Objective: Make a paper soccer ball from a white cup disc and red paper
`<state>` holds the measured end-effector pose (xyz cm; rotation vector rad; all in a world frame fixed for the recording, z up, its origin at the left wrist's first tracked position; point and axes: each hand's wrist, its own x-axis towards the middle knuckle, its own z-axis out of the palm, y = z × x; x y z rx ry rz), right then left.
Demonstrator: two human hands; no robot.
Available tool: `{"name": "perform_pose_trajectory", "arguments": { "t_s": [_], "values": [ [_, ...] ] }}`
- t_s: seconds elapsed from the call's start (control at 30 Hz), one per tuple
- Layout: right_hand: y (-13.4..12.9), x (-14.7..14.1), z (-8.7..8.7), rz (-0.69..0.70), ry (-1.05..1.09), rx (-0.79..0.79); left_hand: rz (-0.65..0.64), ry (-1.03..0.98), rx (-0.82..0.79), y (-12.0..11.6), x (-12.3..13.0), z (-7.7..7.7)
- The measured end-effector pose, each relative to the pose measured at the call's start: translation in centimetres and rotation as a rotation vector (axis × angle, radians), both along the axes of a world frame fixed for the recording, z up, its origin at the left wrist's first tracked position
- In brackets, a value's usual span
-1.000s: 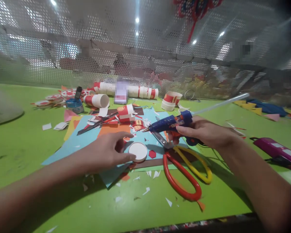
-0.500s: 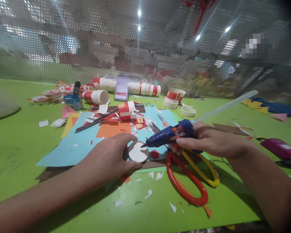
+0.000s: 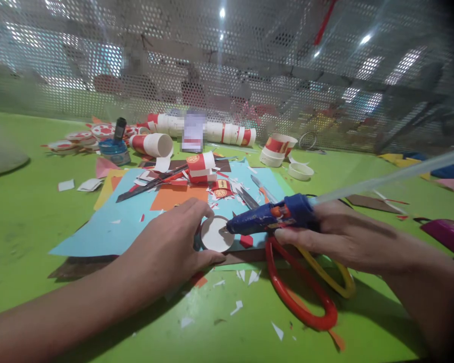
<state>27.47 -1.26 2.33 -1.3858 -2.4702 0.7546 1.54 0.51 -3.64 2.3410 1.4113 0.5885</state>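
Your right hand (image 3: 348, 242) is closed around the gun (image 3: 265, 218), which points left from that grip, its tip over, perhaps touching, the disc (image 3: 214, 240) your left hand (image 3: 162, 247) holds by the rim on the paper (image 3: 98, 227).

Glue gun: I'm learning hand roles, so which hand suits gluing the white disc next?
Probably the right hand: it holds the glue gun, tip at the disc, which the left hand cups.

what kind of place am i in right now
Probably a craft workshop or classroom: a blue glue gun, large scissors with red and yellow handles, and cut paper cups share a green table.
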Motion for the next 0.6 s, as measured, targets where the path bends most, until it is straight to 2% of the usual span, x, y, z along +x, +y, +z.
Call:
{"name": "perform_pose_trajectory", "arguments": {
  "t_s": [0.6],
  "values": [
    [-0.23,-0.84,0.06,-0.026,-0.012,0.017,-0.009,0.008,-0.042,-0.10,0.19,0.15]
  ]
}}
